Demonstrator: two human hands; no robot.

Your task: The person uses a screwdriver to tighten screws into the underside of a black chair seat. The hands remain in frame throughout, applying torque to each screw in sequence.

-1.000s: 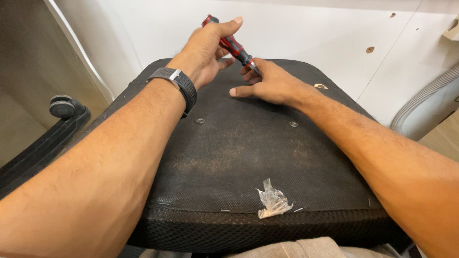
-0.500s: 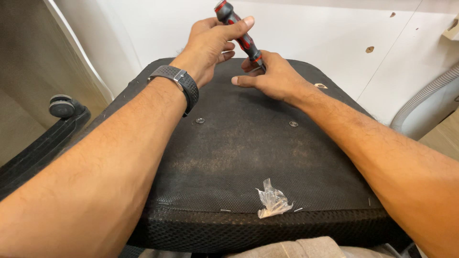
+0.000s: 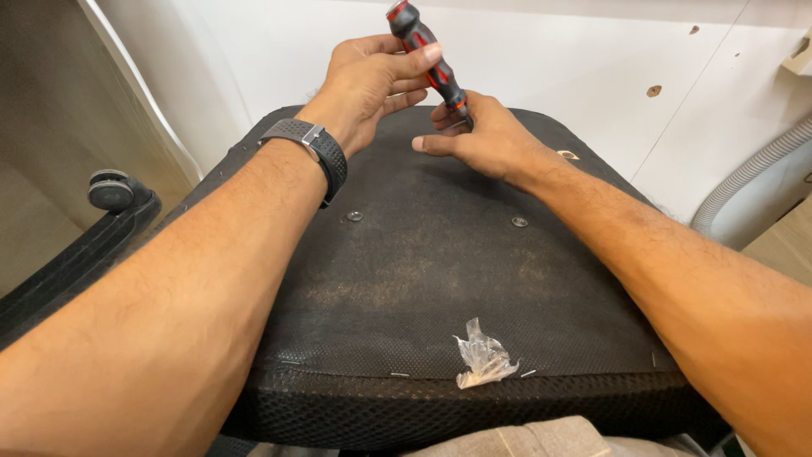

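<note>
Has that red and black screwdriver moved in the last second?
Yes. The screwdriver in the left hand has swung more upright; its handle top has risen against the white wall behind.

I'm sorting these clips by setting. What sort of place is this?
Probably a workshop or assembly corner, not certain: an upturned black chair seat being worked on with a screwdriver, a white panel wall with drilled holes, and a grey ribbed hose.

Black fabric-covered seat underside (image 3: 423, 279) carries things. Crumpled clear plastic bag (image 3: 482, 360) lies at near edge, right of centre. Right hand (image 3: 482, 140) rests at far end.
</note>
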